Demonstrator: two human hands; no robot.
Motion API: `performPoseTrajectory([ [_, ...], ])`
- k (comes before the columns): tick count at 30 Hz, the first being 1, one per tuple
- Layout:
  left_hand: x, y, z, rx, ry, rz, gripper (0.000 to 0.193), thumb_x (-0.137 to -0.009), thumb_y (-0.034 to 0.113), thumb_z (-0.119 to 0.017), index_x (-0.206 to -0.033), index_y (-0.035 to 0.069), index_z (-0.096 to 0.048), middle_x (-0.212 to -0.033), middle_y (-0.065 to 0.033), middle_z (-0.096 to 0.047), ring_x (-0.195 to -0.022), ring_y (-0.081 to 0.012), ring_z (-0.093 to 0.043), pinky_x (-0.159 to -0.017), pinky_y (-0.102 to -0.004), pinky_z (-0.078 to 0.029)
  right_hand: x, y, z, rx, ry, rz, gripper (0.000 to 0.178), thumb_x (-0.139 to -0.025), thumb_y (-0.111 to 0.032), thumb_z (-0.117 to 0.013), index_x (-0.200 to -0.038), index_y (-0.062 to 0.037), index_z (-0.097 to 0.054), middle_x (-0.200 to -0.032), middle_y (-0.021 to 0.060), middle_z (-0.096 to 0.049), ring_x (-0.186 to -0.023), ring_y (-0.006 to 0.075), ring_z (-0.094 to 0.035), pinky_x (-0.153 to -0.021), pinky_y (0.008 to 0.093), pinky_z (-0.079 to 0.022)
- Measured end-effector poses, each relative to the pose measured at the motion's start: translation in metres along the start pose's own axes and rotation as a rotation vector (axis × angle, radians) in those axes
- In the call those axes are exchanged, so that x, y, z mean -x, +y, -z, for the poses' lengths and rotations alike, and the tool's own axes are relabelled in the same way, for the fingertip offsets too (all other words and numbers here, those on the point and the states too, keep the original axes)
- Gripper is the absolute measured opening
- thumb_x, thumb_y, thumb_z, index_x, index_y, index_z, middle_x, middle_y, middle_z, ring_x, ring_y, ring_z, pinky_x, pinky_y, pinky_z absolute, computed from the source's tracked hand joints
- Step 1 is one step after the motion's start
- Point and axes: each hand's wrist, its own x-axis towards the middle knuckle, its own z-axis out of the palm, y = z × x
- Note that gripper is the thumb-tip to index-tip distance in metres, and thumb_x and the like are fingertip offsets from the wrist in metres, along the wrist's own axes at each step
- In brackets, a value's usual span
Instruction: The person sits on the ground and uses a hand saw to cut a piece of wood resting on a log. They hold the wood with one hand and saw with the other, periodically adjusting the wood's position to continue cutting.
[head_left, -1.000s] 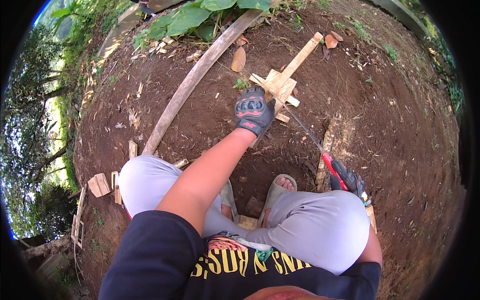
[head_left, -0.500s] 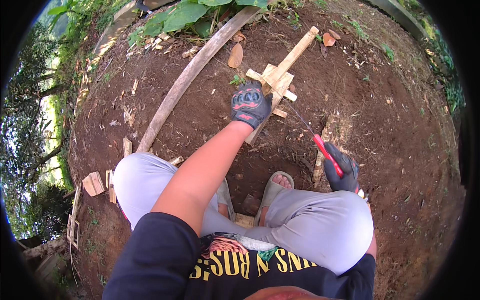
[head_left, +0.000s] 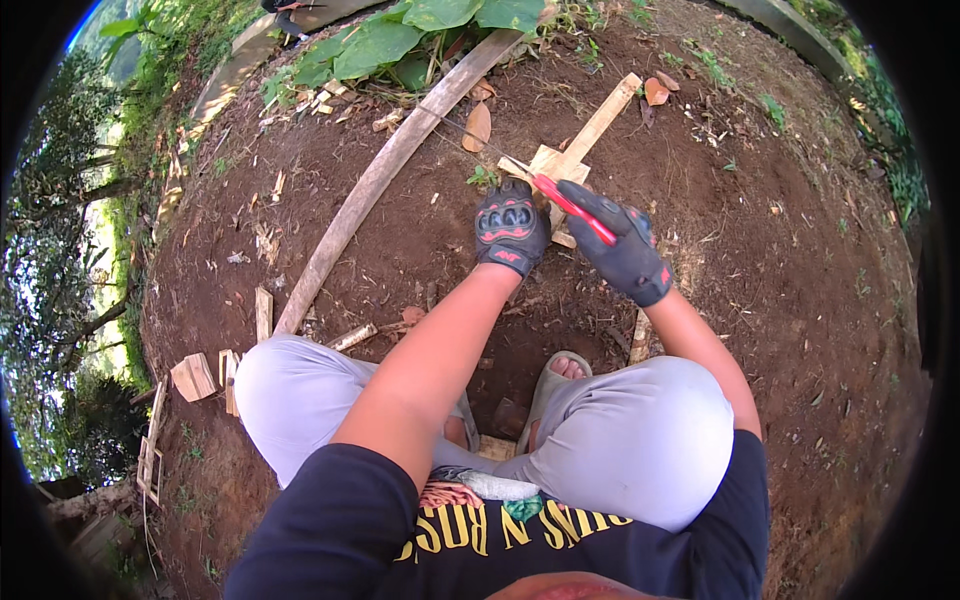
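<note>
My left hand point(head_left: 510, 222), in a black glove with grey knuckle guards, is closed on the near part of crossed wooden pieces; its fingertips are partly hidden. Pale and roughly cut, the wooden strips point(head_left: 602, 118) cross on the soil, one long strip pointing away to the right. My right hand point(head_left: 622, 246), also gloved, grips the red handle point(head_left: 572, 207) of a thin-bladed hand saw point(head_left: 470, 133). Its dark, narrow blade, seen edge-on, runs far left across the wood just beyond my left fingers. Whether the blade touches the wood, I cannot tell.
A long curved pole point(head_left: 375, 190) lies on the soil to the left. Wood offcuts point(head_left: 194, 377) sit beside my left knee. Large green leaves point(head_left: 425, 28) grow at the far side. Part of another person point(head_left: 287, 14) shows at the far left.
My right hand has come up from beside my right knee to the wood, bringing the saw, whose blade now points far left. My left hand stays at the wood.
</note>
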Motion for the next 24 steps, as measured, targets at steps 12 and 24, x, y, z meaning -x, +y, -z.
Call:
performPoseTrajectory([
  [12,-0.004,-0.009,0.005,-0.002,-0.023,0.004,0.05,-0.095,0.043,-0.079,-0.118,0.0,-0.077,-0.113,-0.0258,-0.077,-0.108,-0.0415,-0.075,-0.094,-0.0523,-0.06,0.169,-0.028,0.077,0.143,0.037,-0.301,0.04,-0.104,-0.017,-0.075,-0.144,-0.0116,-0.075,-0.135,0.0145,-0.08,-0.118,0.0299,-0.08,-0.101,0.0423,-0.062],
  [24,-0.006,-0.012,-0.004,0.083,0.033,-0.039,0.029,-0.091,0.028,-0.077,-0.107,0.004,-0.08,-0.108,-0.0223,-0.078,-0.104,-0.0398,-0.076,-0.09,-0.0518,-0.06,0.007,-0.01,-0.014,0.0,0.023,-0.011,0.044,-0.108,-0.024,-0.07,-0.152,-0.017,-0.069,-0.145,0.0172,-0.074,-0.132,0.0347,-0.073,-0.111,0.0442,-0.057],
])
